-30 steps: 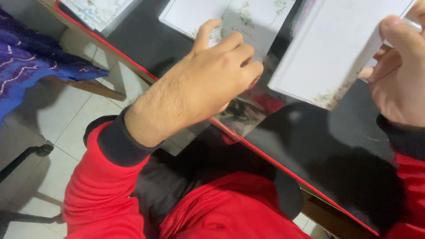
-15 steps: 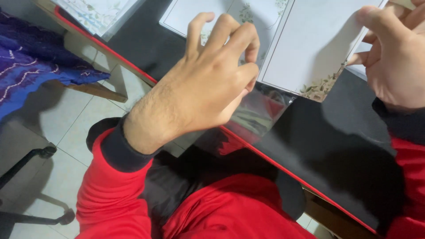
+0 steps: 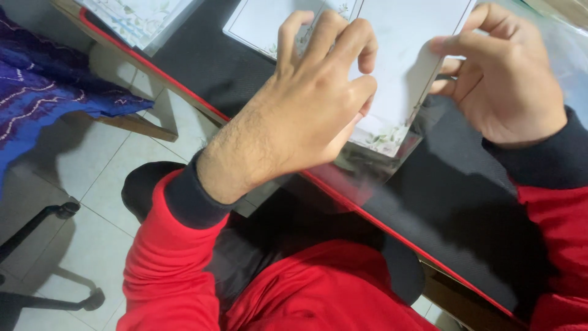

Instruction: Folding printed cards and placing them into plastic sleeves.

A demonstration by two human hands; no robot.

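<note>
A second floral-bordered sheet [image 3: 260,27] lies flat at eleven o'clock on the black tabletop [image 3: 465,202], a stack of patterned paper [image 3: 138,18] at ten, and blue embroidered cloth [image 3: 43,92] hangs at nine over the tiled floor [image 3: 79,178]. The left hand [image 3: 306,116] covers much of the white card [image 3: 401,55], fingers curled on its near edge. The right hand [image 3: 508,79] pinches the card's three o'clock edge. The card is white, flower-printed at its corner, inside a clear plastic sleeve [image 3: 361,168] overhanging the tabletop's red rim.
</note>
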